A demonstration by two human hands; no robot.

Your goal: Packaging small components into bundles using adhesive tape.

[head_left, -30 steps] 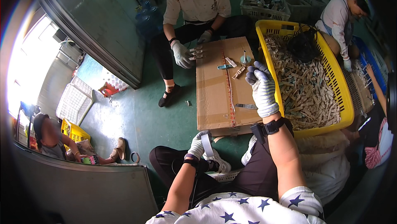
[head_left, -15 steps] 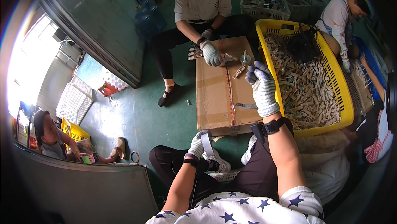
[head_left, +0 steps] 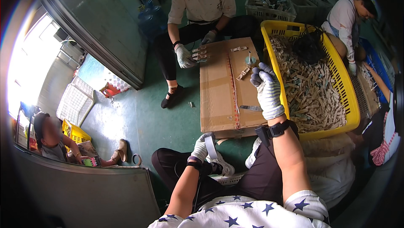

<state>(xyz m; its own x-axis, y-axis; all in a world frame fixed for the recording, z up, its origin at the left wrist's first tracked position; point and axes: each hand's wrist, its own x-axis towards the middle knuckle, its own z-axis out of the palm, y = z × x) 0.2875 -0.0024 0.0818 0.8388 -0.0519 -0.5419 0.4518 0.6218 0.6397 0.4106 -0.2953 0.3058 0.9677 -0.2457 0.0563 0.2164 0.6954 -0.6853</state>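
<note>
At the near edge of the flat cardboard box [head_left: 229,89] that serves as a table, the person's right hand [head_left: 267,89] hangs in a striped work glove, its fingers [head_left: 260,74] loosely curled and a little apart — clamped on nothing that I can see. Just at 9 o'clock from that hand lies a small pale clip [head_left: 243,74], and at 11 o'clock stands a little round spool [head_left: 250,61]. A thin dark strip [head_left: 251,108] lies at 7 o'clock of the hand, close to the wrist. At 3 o'clock sits the big yellow basket [head_left: 273,49], full of pale clips heaped up.

The left hand [head_left: 201,147] is low by the lap, its fingers closed around a white strap [head_left: 210,146].

Across the box, at 12 o'clock, another person in gloves holds a row of clips [head_left: 199,54] at the far edge.

It looks like the step in hand is picking up a piece from the box — the next move would call for the right hand to drop a little toward 9 o'clock and pinch the small clip gently.
</note>
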